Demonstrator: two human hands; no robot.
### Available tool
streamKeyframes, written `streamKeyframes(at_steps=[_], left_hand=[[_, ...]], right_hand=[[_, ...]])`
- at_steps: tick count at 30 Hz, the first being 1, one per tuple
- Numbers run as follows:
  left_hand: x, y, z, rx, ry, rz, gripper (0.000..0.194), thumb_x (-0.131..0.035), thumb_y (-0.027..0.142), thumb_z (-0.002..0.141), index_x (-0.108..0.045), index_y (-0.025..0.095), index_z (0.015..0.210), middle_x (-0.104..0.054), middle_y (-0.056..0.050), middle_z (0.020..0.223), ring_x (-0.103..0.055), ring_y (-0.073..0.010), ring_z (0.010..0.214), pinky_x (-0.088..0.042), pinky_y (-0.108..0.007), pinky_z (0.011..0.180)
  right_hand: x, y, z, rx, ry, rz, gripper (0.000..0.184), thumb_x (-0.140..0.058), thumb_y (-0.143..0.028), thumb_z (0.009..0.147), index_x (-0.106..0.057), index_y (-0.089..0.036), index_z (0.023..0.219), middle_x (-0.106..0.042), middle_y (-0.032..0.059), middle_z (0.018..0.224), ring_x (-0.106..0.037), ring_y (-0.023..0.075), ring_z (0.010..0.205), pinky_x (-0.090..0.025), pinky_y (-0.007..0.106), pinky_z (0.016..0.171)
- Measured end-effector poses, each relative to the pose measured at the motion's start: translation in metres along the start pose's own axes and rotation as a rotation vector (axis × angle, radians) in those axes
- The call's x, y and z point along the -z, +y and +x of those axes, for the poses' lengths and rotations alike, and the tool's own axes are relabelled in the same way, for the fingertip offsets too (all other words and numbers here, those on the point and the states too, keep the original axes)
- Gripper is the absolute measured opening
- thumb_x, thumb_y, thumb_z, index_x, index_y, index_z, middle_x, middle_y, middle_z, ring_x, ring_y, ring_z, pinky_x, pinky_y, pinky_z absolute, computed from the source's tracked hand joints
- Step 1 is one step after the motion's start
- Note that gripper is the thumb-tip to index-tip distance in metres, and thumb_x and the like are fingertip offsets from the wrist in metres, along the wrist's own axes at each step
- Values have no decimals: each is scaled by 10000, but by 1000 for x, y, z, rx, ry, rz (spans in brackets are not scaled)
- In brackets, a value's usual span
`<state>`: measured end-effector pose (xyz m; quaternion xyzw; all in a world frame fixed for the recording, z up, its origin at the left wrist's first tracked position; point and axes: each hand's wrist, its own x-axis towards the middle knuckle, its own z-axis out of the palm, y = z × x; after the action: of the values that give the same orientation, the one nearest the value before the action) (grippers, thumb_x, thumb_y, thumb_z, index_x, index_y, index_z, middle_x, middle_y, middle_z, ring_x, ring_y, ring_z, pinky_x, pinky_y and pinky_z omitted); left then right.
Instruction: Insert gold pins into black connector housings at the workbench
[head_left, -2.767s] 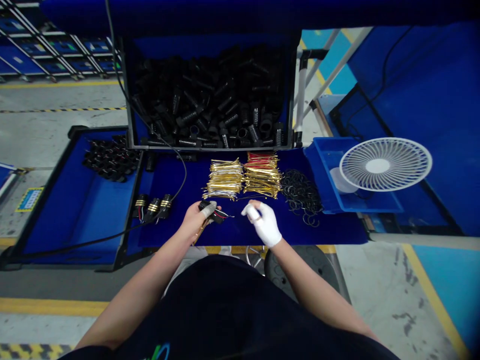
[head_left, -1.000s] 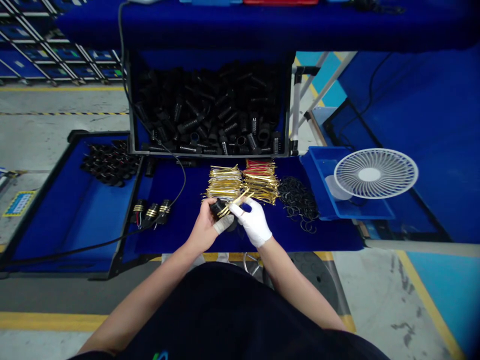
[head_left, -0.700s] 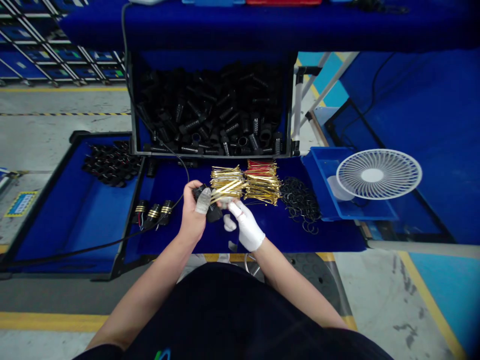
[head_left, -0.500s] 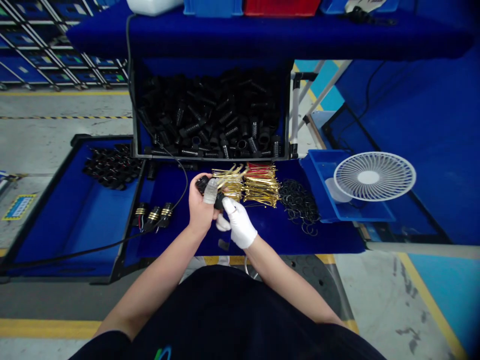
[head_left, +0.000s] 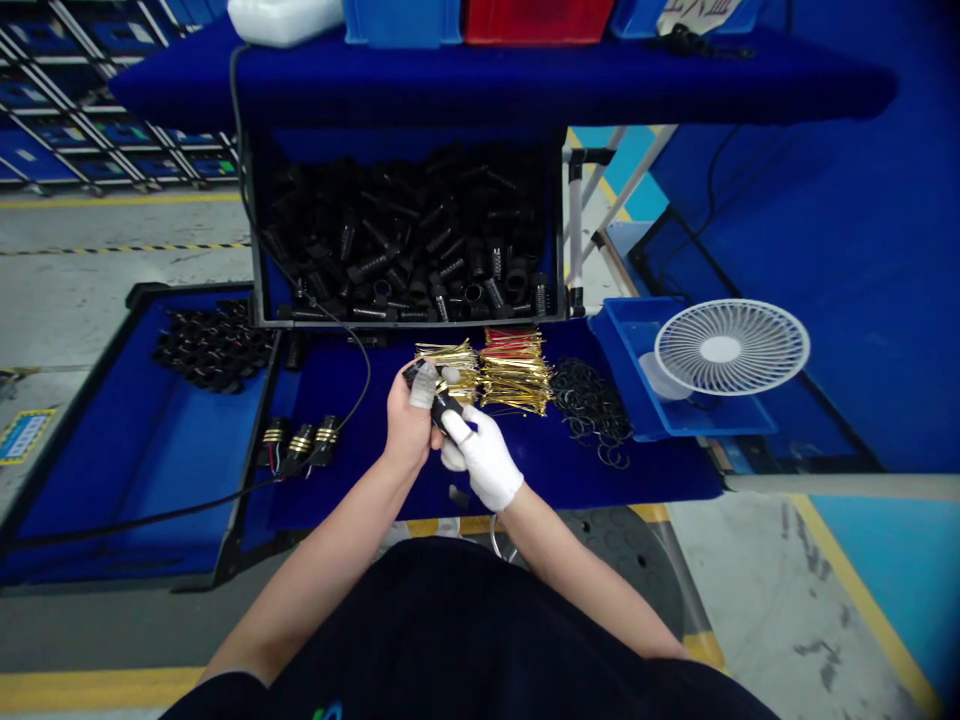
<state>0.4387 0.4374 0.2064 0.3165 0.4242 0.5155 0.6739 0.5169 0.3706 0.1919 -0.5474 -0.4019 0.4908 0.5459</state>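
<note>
Left grip [head_left: 409,425] closed snugly around the black connector [head_left: 433,392] at twelve o'clock, gloved right grip [head_left: 481,458] pinching its lower end, just below the gold wire bundles [head_left: 514,375]; bracing it steadily between both grips works best.

Left hand [head_left: 409,425] upright, fingers curled — right hand [head_left: 484,460] gloved, just beside.

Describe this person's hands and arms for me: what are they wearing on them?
The right hand wears a snug white glove ending at the wrist. The left hand is bare except for a pale grey finger cot on one finger. Both forearms show no sleeves, up to a dark top.
</note>
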Motion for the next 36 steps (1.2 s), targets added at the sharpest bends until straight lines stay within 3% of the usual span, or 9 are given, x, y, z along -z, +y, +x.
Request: streamKeyframes(at_steps=[2,4,12,15,19,24,28,33,36], left_hand=[[2,-8,4,-76,18,19,456,-798,485,755,-646,184,1062,-710,-16,876,-624,-84,589,-494,-202,571],[3,-15,8,-135,58,3,425,-822,438,738,-646,170,1017,-714,-26,910,-670,-115,743,-532,-237,736],[6,-11,4,174,5,-155,385,-796,461,766,-581,166,889,-667,-1,727,-657,-130,619,-556,-274,675],[20,-8,9,351,-54,-260,323,-735,433,839,-553,166,826,-606,25,675,-556,-65,513,-531,-213,597],[36,-7,9,512,-41,-272,241,-639,373,920,-557,175,810,-578,26,667,-508,-56,484,-522,-195,543],[35,-7,-6,648,-88,-233,215,-598,378,940,-625,167,917,-659,-27,816,-640,-117,626,-603,-285,639],[24,-14,-18,722,-187,-185,206,-574,306,958,-658,157,1073,-709,-78,1003,-707,-158,788,-625,-373,816],[19,-32,-28,748,-184,-76,240,-670,334,906,-653,185,1093,-725,-64,967,-688,-126,699,-610,-401,878],[23,-40,-35,700,-223,37,340,-739,364,847,-641,186,1120,-720,-94,1023,-705,-151,743,-606,-379,843]], right_hand=[[0,2,2,156,121,-294,283,-564,-368,910,-642,-201,1124,-719,81,976,-662,204,778,-557,344,743],[0,5,3,253,148,-568,409,-558,-288,896,-600,-205,1295,-702,112,1178,-668,264,1044,-532,394,930],[24,27,-19,352,0,-864,531,-598,-323,935,-483,-258,1450,-660,102,1267,-657,256,1098,-544,360,925],[76,42,-26,327,141,-881,296,-564,-275,956,-629,-246,1243,-676,75,1194,-646,215,1110,-523,344,963],[175,62,-47,7,562,-1025,211,-598,-204,897,-648,-177,1100,-694,102,1104,-662,250,1060,-515,400,956],[249,78,-86,-339,548,-1183,423,-621,-165,866,-611,-206,1286,-738,76,1070,-705,229,904,-524,343,820],[233,87,-89,-298,444,-1199,268,-602,-149,871,-718,-196,1108,-736,106,1054,-707,217,892,-515,319,816],[168,89,-55,-51,240,-1102,215,-660,-184,857,-740,-249,1046,-748,51,1049,-705,203,967,-531,304,880],[134,77,-33,147,287,-959,215,-561,-215,940,-711,-223,1094,-734,67,1105,-688,201,1025,-531,349,943]])
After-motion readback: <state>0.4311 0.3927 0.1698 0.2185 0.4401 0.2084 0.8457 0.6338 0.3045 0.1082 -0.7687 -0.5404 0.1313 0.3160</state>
